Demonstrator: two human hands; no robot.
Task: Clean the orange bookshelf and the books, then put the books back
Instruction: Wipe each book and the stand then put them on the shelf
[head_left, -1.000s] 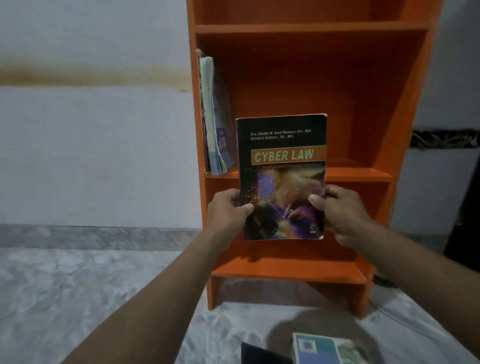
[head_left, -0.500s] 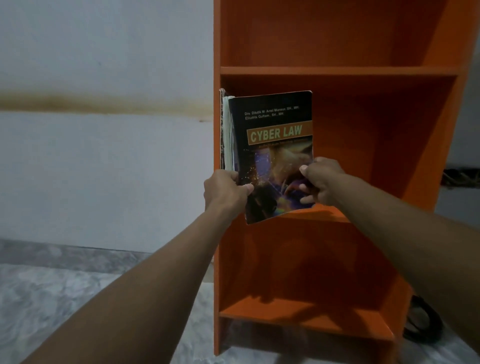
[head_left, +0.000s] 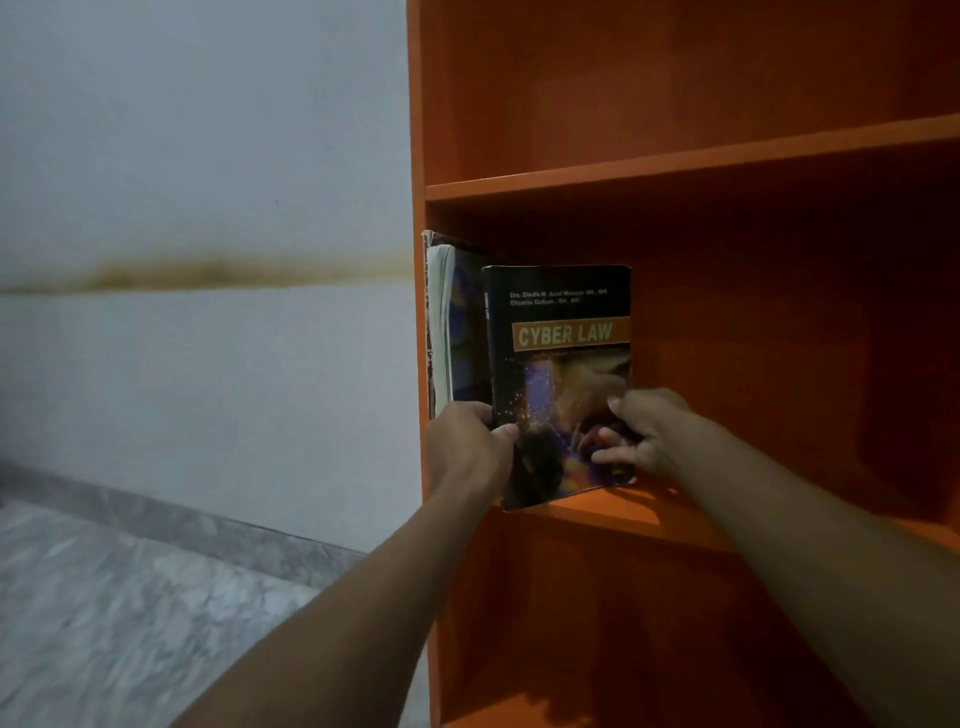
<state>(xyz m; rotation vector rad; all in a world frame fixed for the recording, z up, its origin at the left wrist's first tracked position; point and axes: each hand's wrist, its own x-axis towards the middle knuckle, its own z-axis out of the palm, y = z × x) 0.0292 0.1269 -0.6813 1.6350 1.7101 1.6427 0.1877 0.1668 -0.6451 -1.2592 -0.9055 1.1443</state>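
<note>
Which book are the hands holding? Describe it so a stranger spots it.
Find the orange bookshelf, then its lower visible shelf, where books stand against the left wall. Right of them, the left hand and right hand hold one book. It alone faces outward, black cover titled CYBER LAW.

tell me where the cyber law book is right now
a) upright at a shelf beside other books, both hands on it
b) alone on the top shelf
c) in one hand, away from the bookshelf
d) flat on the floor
A: the Cyber Law book stands upright at the shelf board, next to the other books at the left wall, with the left hand and the right hand gripping its lower part.
</note>
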